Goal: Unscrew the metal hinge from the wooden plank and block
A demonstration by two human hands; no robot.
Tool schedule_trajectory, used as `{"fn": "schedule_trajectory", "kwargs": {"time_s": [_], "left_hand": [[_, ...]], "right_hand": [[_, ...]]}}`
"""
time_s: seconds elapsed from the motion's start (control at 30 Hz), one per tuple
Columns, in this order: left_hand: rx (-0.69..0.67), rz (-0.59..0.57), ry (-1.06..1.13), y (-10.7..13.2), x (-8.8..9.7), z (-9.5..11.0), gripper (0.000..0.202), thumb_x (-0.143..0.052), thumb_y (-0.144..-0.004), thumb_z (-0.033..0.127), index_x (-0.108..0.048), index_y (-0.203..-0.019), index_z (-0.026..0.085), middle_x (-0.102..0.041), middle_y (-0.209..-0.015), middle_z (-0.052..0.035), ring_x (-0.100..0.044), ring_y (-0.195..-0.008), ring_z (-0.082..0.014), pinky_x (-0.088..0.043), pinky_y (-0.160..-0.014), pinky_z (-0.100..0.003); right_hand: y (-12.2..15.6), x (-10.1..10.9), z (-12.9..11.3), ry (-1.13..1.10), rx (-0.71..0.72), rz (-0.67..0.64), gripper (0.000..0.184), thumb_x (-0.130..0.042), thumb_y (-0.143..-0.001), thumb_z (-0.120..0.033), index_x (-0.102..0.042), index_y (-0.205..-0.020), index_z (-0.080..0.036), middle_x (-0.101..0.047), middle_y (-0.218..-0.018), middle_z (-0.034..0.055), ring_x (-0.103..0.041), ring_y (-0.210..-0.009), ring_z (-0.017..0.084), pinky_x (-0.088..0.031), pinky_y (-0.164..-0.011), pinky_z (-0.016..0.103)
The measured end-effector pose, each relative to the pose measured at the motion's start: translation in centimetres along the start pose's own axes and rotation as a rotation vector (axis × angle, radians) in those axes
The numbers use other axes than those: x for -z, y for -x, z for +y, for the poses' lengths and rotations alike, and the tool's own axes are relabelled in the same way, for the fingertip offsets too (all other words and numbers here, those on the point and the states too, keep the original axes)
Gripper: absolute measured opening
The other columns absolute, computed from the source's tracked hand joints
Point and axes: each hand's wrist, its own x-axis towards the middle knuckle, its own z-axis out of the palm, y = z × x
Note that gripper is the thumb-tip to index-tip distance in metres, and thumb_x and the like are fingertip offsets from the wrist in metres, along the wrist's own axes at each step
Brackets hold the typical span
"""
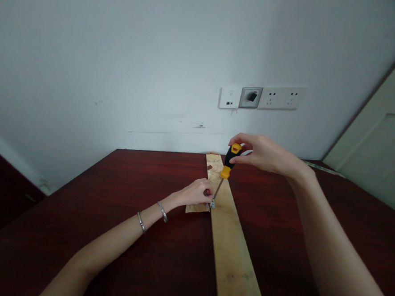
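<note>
My right hand (253,151) grips a yellow and black screwdriver (231,157) by its handle, thumb and fingers round it. The shaft slants down to the left, its tip at a small metal hinge (212,204). This hinge lies at the left edge of a long wooden board (230,244), beside a short piece of wood (196,208). My left hand (200,191) rests over the short piece with its fingers curled in at the screwdriver's tip. Whatever those fingers pinch is too small or too hidden to make out.
The dark red tabletop (136,187) carries the boards and meets a white wall (112,73) at the back. Wall sockets (281,98) and a switch plate (229,98) sit above the table's far edge. A pale door (381,141) stands at the right.
</note>
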Motion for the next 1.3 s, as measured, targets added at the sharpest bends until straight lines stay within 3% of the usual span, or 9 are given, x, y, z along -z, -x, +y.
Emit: {"fn": "schedule_trajectory", "kwargs": {"time_s": [0.23, 0.37, 0.77, 1.07, 1.3], "left_hand": [[0.015, 0.044, 0.087, -0.2, 0.9, 0.4, 0.004, -0.063, -0.073, 0.011, -0.061, -0.07, 0.013, -0.057, -0.075, -0.0011, -0.049, -0.068, -0.009, -0.039, -0.065, -0.021], [-0.044, 0.033, 0.046, -0.3, 1.7, 0.9, 0.004, -0.062, -0.077, 0.012, -0.062, -0.073, 0.013, -0.057, -0.077, -0.0025, -0.05, -0.073, -0.0103, -0.039, -0.068, -0.022], [-0.058, 0.018, 0.061, -0.1, 1.5, 0.2, 0.007, -0.061, -0.08, 0.017, -0.066, -0.079, 0.012, -0.062, -0.08, -0.0046, -0.053, -0.077, -0.0118, -0.041, -0.073, -0.024], [0.113, 0.012, 0.292, -0.1, 1.0, 0.3, 0.009, -0.062, -0.072, 0.007, -0.066, -0.079, 0.012, -0.063, -0.079, -0.0011, -0.053, -0.071, -0.0081, -0.042, -0.067, -0.02], [0.105, 0.054, 0.306, -0.1, 0.7, 0.1, 0.006, -0.065, -0.072, 0.011, -0.066, -0.078, 0.011, -0.062, -0.079, -0.0014, -0.053, -0.07, -0.0089, -0.042, -0.066, -0.021]], "right_hand": [[0.0, 0.1, -0.1, 0.001, 0.009, 0.003, 0.028, -0.068, -0.074, -0.033, -0.062, -0.098, -0.022, -0.07, -0.093, 0.0041, -0.068, -0.082, 0.022, -0.052, -0.069, 0.032], [0.0, 0.0, -0.1, -0.002, 0.013, -0.005, 0.028, -0.068, -0.074, -0.032, -0.061, -0.099, -0.022, -0.07, -0.095, 0.0038, -0.068, -0.083, 0.021, -0.051, -0.069, 0.031], [0.3, 1.0, 0.8, -0.032, 0.003, 0.045, 0.033, -0.071, -0.073, -0.04, -0.062, -0.098, -0.022, -0.069, -0.095, 0.005, -0.067, -0.085, 0.024, -0.053, -0.073, 0.036], [0.9, 2.1, 0.9, -0.088, 0.016, 0.091, 0.035, -0.071, -0.072, -0.046, -0.063, -0.095, -0.022, -0.069, -0.097, 0.0062, -0.066, -0.087, 0.024, -0.054, -0.083, 0.041], [0.8, 2.0, 0.7, -0.12, 0.011, 0.064, 0.038, -0.072, -0.07, -0.047, -0.062, -0.097, -0.021, -0.068, -0.097, 0.0067, -0.066, -0.086, 0.024, -0.055, -0.082, 0.041]]}}
